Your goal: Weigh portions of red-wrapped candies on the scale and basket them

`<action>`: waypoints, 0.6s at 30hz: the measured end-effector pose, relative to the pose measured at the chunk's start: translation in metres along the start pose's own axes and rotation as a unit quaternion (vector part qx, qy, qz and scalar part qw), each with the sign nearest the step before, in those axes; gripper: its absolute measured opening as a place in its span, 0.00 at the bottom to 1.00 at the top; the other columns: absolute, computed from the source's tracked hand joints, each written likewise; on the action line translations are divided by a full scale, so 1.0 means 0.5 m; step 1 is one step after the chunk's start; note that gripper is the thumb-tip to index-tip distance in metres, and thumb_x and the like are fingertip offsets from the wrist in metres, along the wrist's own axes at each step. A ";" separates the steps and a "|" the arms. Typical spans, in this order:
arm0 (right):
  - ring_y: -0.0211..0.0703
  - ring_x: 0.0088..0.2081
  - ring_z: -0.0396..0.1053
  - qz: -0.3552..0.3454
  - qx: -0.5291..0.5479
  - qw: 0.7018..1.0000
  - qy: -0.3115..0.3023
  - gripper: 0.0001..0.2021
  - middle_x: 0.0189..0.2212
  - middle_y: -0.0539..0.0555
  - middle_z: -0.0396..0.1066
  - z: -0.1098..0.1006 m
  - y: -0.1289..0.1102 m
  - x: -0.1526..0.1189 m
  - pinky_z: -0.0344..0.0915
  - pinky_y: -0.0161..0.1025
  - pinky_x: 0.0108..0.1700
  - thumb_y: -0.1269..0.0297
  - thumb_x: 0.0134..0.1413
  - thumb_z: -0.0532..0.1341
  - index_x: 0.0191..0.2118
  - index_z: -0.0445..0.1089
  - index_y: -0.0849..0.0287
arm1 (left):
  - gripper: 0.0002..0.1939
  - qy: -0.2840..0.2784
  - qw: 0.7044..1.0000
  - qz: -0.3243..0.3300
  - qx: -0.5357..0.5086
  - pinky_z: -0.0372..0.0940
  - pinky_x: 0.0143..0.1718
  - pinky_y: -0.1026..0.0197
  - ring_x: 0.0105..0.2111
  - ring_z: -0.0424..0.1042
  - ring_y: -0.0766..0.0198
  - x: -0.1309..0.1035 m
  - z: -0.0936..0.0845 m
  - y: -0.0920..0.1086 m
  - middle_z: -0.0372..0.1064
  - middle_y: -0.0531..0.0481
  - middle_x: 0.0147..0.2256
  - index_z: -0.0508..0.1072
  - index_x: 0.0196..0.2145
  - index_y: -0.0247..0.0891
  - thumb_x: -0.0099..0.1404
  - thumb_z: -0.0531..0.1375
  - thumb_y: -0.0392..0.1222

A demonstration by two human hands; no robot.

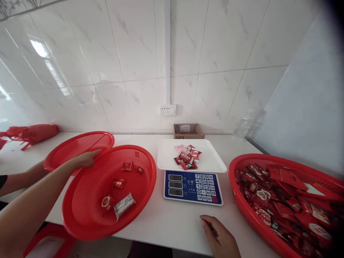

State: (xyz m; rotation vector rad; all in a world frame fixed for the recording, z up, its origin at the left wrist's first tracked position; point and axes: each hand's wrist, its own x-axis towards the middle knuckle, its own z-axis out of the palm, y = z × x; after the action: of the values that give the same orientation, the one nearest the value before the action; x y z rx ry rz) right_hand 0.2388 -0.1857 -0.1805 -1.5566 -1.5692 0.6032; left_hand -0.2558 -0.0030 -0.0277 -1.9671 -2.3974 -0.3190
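Note:
My left hand [90, 159] grips the far-left rim of a round red plastic basket [146, 186], which tilts towards me over the table's front edge. Inside lie several small red packets [118, 183] and a silver-white packet [124, 205]. In front of the digital scale [192, 188], my right hand [220, 236] is loosely closed near the table edge, with nothing visible in its fingers. A small heap of red and pink snack packets [188, 157] rests on the scale's white pan [215, 157].
At right stands a large red basket [236, 179] full of packets. Another red basket [53, 154] is at left, near another person's forearm [27, 179]. An open cardboard box [189, 135] and a clear plastic bottle [243, 126] stand by the wall. A red stool [57, 233] is below.

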 end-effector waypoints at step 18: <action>0.41 0.30 0.72 -0.012 -0.016 1.000 0.009 0.14 0.30 0.52 0.75 0.002 -0.008 -0.001 0.70 0.33 0.32 0.53 0.53 0.53 0.33 0.72 0.54 | 0.22 0.008 0.993 0.111 0.043 0.52 0.55 0.49 0.53 0.62 0.50 0.041 0.002 0.076 0.65 0.42 0.51 0.72 0.45 0.37 0.56 0.47 0.33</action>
State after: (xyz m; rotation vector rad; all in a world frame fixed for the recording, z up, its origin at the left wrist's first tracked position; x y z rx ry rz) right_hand 0.2358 -0.1863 -0.1780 -1.5601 -1.5891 0.5521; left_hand -0.2230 0.0239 -0.0204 -2.1555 -2.1168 -0.2196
